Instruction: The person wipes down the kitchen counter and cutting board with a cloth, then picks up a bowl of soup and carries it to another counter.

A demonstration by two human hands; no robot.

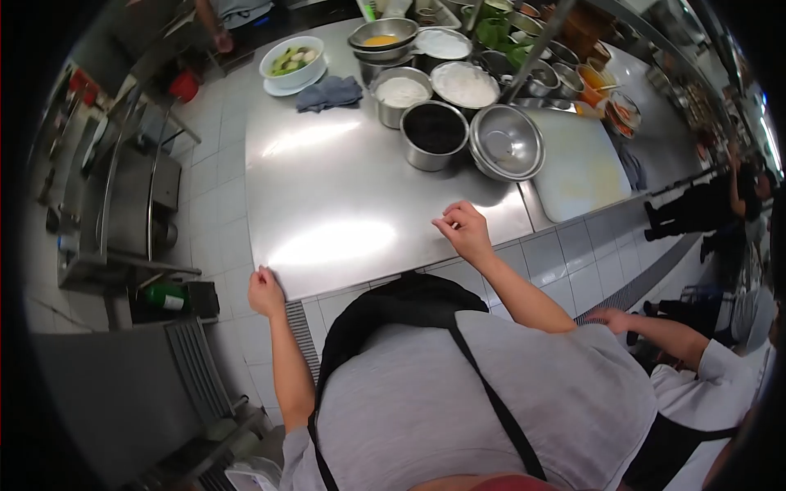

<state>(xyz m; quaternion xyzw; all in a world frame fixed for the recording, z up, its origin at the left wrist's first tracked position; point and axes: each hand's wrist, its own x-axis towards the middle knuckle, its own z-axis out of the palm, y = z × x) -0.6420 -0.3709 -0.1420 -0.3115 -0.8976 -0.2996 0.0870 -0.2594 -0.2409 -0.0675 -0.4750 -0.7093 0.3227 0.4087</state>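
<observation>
Table, bare steel in front, stands before the person; its left edge runs away from the body and its near edge slants across, higher toward the right. Its far right part is crowded and bent by the lens, so I cannot tell its true long axis.

The left forearm reaches forward, bringing the left hand to the near left corner, fingers curled inward; I cannot tell how tightly, whether it touches the corner or whether something is inside. The right forearm angles forward and leftward. The right hand is over the near edge, half open, fingers bent, thumb side leftward, with nothing visible in its grip; contact with the steel is unclear.

Beyond it, a pot with dark contents stands upright just beside a metal bowl. Right of them lies a cutting board.
</observation>
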